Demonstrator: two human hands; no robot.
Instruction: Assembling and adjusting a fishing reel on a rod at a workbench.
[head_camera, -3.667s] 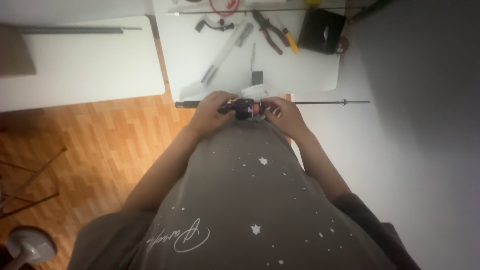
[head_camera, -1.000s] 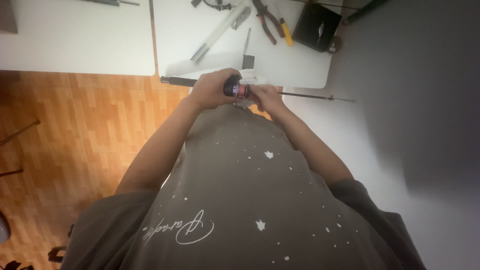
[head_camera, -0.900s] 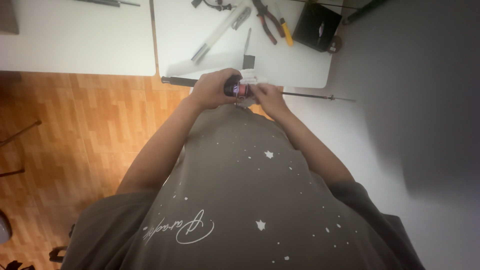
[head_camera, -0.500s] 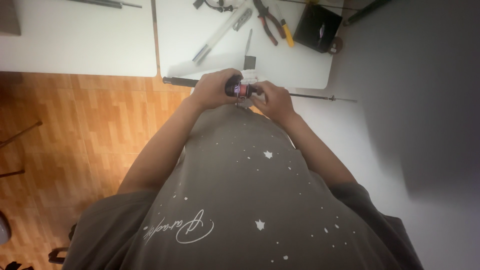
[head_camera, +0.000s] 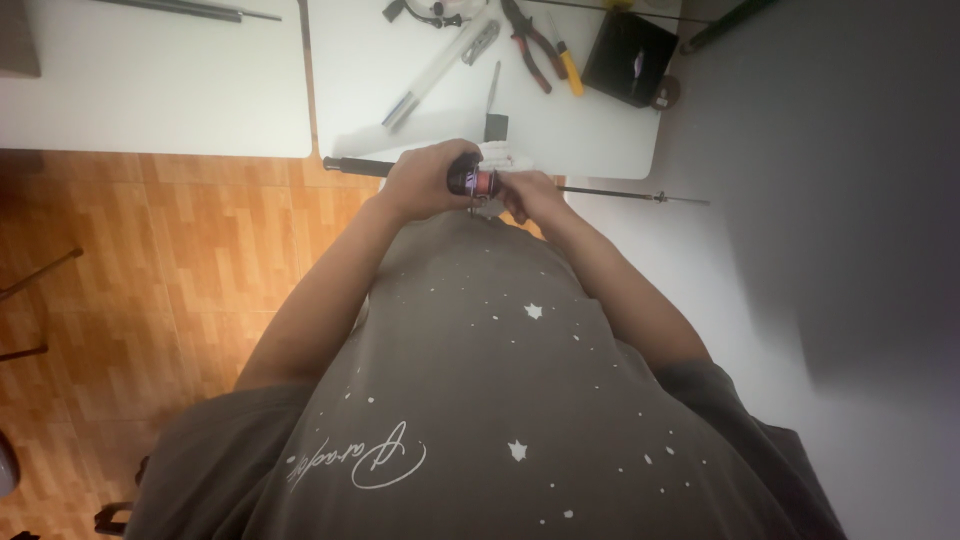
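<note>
Gripped in left hand, rod with reel; right hand pinching at reel, so rod's thin tip could knock table edge.

The room is dim, with soft light falling from above and to the left. The white counter takes it evenly and shows no hard glare, only a faint grey shadow near its front edge. The wooden floor glows warm orange, brightest beside the person's left forearm, and darkens toward the lower left corner. A broad, soft-edged shadow covers the pale wall on the right. The whole view is slightly soft and grainy; the small tools at the top edge blur, and straight lines bow near the borders.
</note>
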